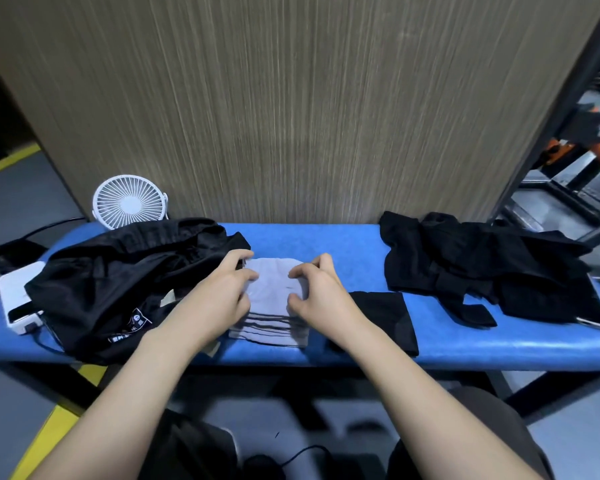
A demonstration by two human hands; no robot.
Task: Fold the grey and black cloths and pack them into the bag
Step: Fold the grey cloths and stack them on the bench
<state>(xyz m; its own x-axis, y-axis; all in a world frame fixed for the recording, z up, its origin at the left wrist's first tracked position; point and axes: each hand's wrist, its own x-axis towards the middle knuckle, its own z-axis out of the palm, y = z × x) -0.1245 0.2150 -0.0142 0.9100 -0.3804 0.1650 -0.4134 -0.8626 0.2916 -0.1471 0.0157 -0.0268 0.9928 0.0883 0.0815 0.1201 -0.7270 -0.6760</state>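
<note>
Both hands are working on the grey cloth (271, 299), which is lying mid-bench on the blue bench (326, 237) as a stack of folded layers, dark stripes showing along its near edge. Left hand (222, 289) is pressing on the stack's left side, fingers curled at the edge, thumb up by the far corner. Right hand (317, 289) is clawed over the right side, fingertips digging into the top layer; neither hand is lifting anything clear.

Black bag (125, 282) is lying slumped just left of the stack, touching the left hand's side; its mouth and contents are not readable, too dark and crumpled. A folded black cloth (385, 313) is sitting flat just right of the right wrist. A loose black cloth pile (478, 261) is sprawling at the right end, partly over a tablet (596, 313). White fan (130, 200) is standing behind the bag, white device (14, 299) at the far left.
</note>
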